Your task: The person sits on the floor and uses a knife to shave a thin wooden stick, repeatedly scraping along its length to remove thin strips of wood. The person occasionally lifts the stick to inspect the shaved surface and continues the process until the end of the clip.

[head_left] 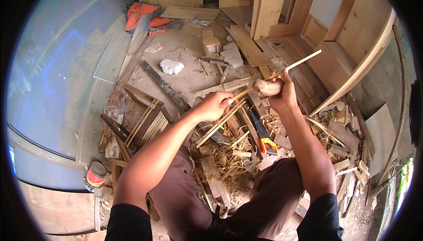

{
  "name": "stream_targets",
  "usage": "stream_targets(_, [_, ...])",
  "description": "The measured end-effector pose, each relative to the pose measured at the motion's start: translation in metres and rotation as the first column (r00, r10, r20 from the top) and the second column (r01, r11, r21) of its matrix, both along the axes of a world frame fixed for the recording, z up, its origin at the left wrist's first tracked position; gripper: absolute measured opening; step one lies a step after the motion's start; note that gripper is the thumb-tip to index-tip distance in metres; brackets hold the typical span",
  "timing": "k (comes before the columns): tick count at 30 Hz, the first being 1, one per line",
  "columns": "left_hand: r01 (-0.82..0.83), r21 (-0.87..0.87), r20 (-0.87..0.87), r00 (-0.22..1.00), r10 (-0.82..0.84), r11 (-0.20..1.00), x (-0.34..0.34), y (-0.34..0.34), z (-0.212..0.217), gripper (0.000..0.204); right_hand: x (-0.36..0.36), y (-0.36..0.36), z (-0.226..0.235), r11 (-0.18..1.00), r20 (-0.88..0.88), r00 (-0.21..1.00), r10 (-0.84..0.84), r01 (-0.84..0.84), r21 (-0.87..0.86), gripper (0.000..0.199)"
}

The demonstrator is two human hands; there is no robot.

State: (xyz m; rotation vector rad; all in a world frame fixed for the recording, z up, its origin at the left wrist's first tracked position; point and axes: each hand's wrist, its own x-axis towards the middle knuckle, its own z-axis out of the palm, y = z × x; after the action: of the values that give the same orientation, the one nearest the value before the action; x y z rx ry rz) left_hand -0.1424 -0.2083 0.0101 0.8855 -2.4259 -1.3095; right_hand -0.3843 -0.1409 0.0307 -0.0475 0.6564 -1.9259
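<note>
A thin pale wooden strip [304, 60] slants across in front of me, rising to the right. My left hand [213, 105] is closed on its lower left end. My right hand [284, 92] grips a rounded brown wooden piece [267, 87], its kind unclear, with the strip passing by the fingers; the exact contact is hidden. Below the hands, more thin strips [220, 124] lie over a heap of curly wood shavings [224, 159]. A handsaw with an orange and black handle [269, 146] rests among the offcuts, between my knees and my right forearm.
To the left stand a slatted wooden frame [147, 122] and a red-labelled tin [96, 174]. A white lump [172, 66] and a long dark beam [165, 84] lie on the floor ahead. Wooden panels and frames [304, 7] stand at the back right; scrap wood [346, 133] piles below them.
</note>
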Motion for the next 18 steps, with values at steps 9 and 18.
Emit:
stream_targets(9, [-0.072,-0.203,-0.149,0.988,0.042,0.977,0.003,0.009,0.014,0.024,-0.008,0.005,-0.009,0.998,-0.141,0.988,0.06,-0.059,0.012,0.025])
stream_targets(18, [-0.088,-0.245,-0.17,0.984,0.046,0.966,0.009,0.006,0.013,0.029,-0.009,0.007,-0.007,0.993,-0.165,0.98,0.111,-0.116,-0.019,0.019])
